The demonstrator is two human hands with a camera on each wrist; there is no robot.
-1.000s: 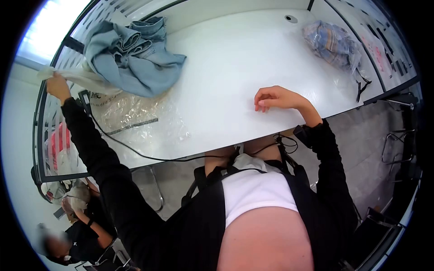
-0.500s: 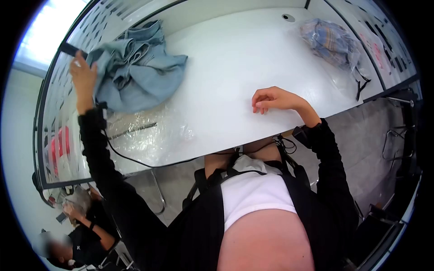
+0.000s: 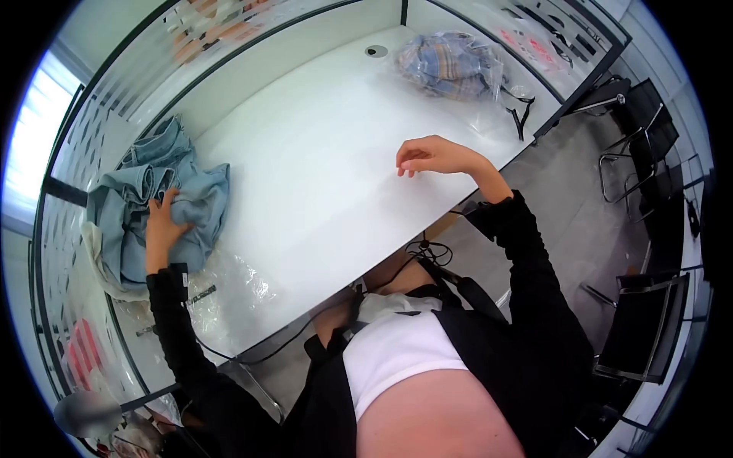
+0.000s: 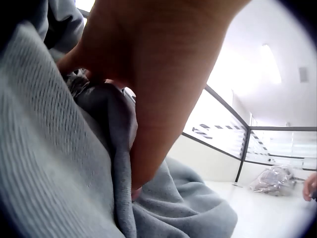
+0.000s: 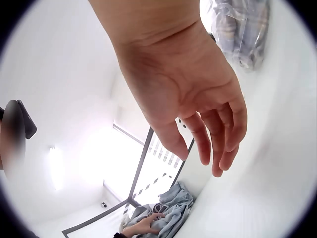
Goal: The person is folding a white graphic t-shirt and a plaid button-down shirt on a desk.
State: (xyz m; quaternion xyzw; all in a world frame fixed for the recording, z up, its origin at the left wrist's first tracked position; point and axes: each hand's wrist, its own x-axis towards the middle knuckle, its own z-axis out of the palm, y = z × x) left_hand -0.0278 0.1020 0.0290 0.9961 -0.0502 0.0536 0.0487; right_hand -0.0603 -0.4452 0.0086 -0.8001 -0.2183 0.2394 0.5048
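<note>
White surface (image 3: 321, 175) is stretching across a glass-walled bay, and right at its near edge a sheet of clear plastic wrap (image 3: 233, 294) is lying crumpled. Just beyond it the left hand (image 3: 162, 229) is pressing down on the blue denim garment (image 3: 198, 198), fingers (image 3: 156, 217) splayed out fairly straight, palm on the cloth, not curling round any of it that I'm seeing.

The heap is sitting directly under that hand and is bunching away past the fingertips toward the glass partition (image 3: 99, 114). Its long run is going near to far along the left edge of the surface. A pale cloth (image 3: 95, 256) is peeking out beneath it.

The right hand (image 3: 435, 156) is hanging well apart across bare white, fingers loosely curled and holding nothing, tips just grazing or hovering over the surface; I can't tell which. So the left is the one on the denim, by a long way.

Farthest off, a bagged plaid garment (image 3: 450, 65) is resting in the back corner.

Hard to read: the wrist view is filling with palm and fabric, and the fingertips are sinking out of sight among the folds. How the garment is folded, and where its waistband or hems are lying, isn't showing.
</note>
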